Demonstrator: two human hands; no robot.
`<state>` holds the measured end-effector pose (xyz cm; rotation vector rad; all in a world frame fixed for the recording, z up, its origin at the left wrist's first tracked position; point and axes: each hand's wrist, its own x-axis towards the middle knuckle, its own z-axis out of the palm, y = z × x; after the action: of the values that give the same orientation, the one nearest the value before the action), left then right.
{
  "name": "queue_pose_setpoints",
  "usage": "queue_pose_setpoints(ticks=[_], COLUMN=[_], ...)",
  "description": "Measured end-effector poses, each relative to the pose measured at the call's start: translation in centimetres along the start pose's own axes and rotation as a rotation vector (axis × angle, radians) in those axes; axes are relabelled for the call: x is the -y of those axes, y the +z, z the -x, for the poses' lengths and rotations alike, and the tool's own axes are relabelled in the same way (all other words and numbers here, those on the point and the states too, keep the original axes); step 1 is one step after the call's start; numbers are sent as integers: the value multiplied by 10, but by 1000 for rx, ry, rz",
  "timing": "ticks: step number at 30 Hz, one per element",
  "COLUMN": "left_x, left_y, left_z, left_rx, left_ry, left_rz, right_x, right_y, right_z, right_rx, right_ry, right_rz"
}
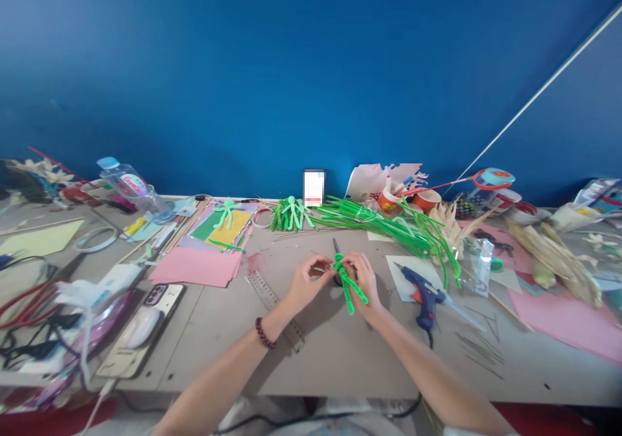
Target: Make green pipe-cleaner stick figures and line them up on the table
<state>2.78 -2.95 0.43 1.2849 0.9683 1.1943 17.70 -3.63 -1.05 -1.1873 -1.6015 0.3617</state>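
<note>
A bright green pipe-cleaner figure [340,269] with two dangling legs is held between my hands over the table. My left hand [313,277] pinches it from the left, thumb and forefinger closed near its upper body. On the other side, my right hand [362,280] grips it with the fingers bent around its body. The dark pointed tip [335,245] of a tool, perhaps scissors, shows just behind the figure; the rest is mostly hidden by my hands. A clear ruler [262,288] lies on the table beside my left hand.
Green pipe cleaners [379,223] spread behind my hands, beside several finished figures [291,212]. To the right lie a blue glue gun [422,291] and dried husks [554,258]. Pink paper [194,265], a phone [140,332] with a mouse on it and a bottle [129,180] are at left.
</note>
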Motion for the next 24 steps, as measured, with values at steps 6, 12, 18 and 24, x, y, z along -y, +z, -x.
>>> queue_pose_setpoints(ticks=[6, 12, 18, 24], left_x=[-4, 1, 6, 6], left_y=[-4, -12, -13, -11], left_z=[3, 4, 5, 4], left_rx=[49, -5, 35, 83], left_ry=[246, 526, 632, 579], left_rz=[-316, -625, -794, -759], right_x=[-1, -2, -2, -6], right_y=[1, 5, 2, -3], right_z=[0, -1, -3, -7], right_rx=[101, 176, 143, 144], right_ry=[114, 267, 193, 50], right_rz=[-199, -453, -309, -195])
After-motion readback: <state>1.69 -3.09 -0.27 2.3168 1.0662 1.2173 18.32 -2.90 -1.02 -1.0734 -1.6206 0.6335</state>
